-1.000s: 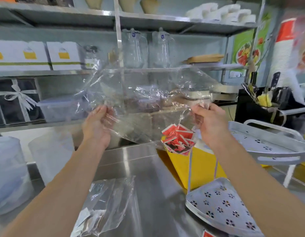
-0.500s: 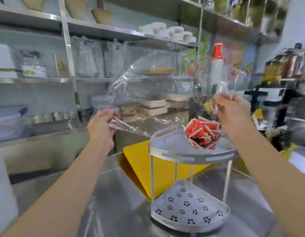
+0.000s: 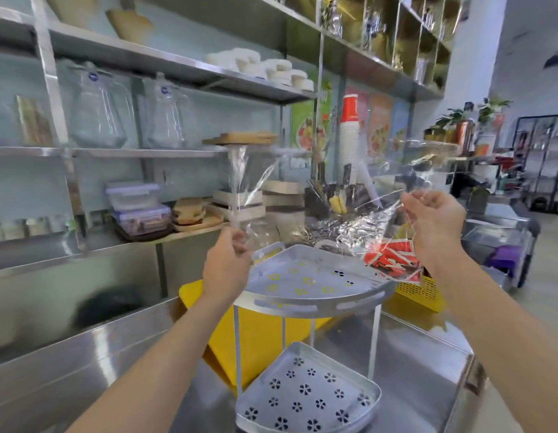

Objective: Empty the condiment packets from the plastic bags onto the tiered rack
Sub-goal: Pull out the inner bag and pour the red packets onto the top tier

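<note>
I hold a clear plastic bag stretched between both hands over the white tiered rack. My left hand pinches the bag's left edge above the rack's top tier. My right hand grips the bag's right edge, higher up. Several red and white condiment packets bunch in the bag's low right corner, hanging by the top tier's right rim. The top tier holds nothing, and so does the lower tier.
The rack stands on a steel counter beside a yellow cutting board and a yellow basket. Behind are steel shelves with glass jugs, lidded boxes, wooden boards and a knife holder. A stack of paper cups stands behind.
The view has swung right and the rack now sits under the bag. The packets have slid toward the bag's right corner, beyond the top tier's right rim.
</note>
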